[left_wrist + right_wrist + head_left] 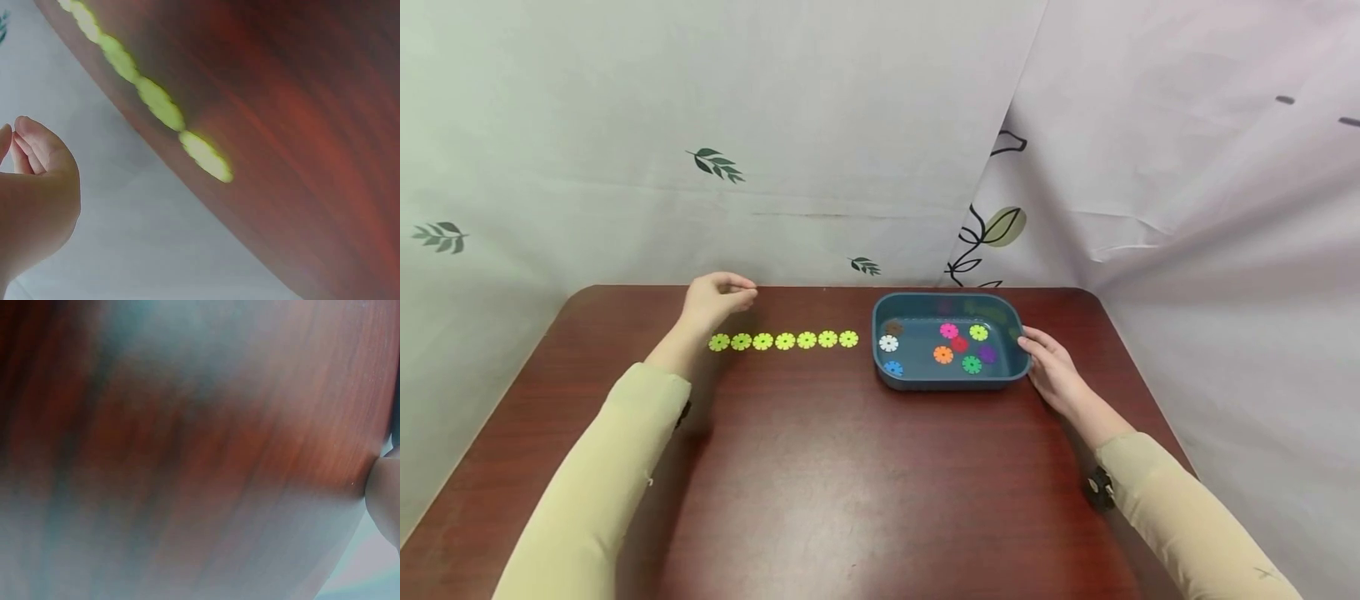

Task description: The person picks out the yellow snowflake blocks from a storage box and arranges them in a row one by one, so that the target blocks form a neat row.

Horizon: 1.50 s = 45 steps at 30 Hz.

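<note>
Several yellow-green plastic snowflake discs (785,341) lie flat in a straight row on the table, edge to edge or nearly so. Above the row's left end hovers my left hand (709,302), its fingers loosely bent and the thumb close to the fingertips; no disc shows between them. The left wrist view has this hand (47,187) off to one side of the row. My right hand (1054,373) grips the right end of a dark blue-grey plastic tub (951,385), thumb at the rim. Only a bit of that hand (384,497) enters the right wrist view.
Inside the tub lie loose snowflake discs of several colours, among them a white disc (888,342), an orange disc (943,355) and a yellow-green disc (978,332). The reddish-brown wooden table (850,483) ends at a pale leaf-printed curtain (820,167) behind and at the sides.
</note>
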Tool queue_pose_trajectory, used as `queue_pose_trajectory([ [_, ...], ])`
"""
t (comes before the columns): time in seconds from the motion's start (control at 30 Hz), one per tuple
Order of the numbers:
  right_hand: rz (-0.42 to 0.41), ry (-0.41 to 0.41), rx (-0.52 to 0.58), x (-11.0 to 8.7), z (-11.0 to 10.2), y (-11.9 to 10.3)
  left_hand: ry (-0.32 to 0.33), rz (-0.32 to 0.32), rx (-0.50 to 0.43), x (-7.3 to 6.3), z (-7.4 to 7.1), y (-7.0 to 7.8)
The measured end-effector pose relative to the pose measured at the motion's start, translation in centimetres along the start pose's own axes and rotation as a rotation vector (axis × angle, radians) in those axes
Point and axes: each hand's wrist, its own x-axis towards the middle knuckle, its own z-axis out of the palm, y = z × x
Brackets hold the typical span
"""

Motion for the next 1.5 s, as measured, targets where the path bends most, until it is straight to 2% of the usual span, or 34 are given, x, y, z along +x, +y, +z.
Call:
queue_pose_trajectory([
  [0.23,0.017,0.001,-0.01,-0.1,-0.2,-0.2,-0.032,0.058,-0.012,0.9,4.1,2.5],
  [0.5,0.017,-0.002,0.003,-0.1,-0.1,-0.3,-0.077,0.059,-0.001,2.3,8.5,4.5],
  [0.67,0.006,-0.003,0.01,0.0,0.0,-0.2,-0.105,0.085,-0.001,2.7,11.2,6.1],
  [0.83,-0.007,-0.004,0.009,0.1,0.1,-0.1,-0.134,0.123,0.008,2.8,13.6,7.5],
  [1.07,-0.01,-0.006,-0.009,0.2,-0.1,0.1,-0.187,0.177,0.053,2.8,17.0,8.7],
  [1.5,-0.007,-0.001,-0.009,-0.2,-0.3,0.1,-0.268,0.205,0.105,1.8,23.1,10.3],
])
